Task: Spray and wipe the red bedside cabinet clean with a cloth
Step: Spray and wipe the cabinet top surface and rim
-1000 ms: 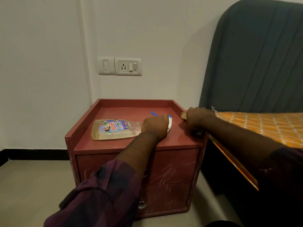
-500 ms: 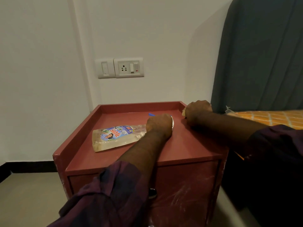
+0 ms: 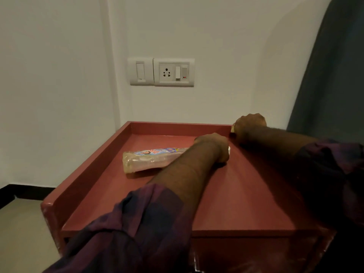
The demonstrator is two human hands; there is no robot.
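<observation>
Now my left grip [image 3: 213, 147] is curled round the top end of the spray bottle [image 3: 149, 159]. The bottle lies on its side on the red cabinet [image 3: 236, 194], with its bottom pointing to the left edge. My right grip [image 3: 249, 125] is bunched up at the back right corner, holding the cloth [image 3: 233, 128]. Only a small pale bit of it peeks out.

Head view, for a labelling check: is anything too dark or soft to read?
In the head view the light is dim and warm: the sleeves sink into shadow, the spray bottle in the left hand has a soft label, and the cloth in the right hand barely shows.
</observation>
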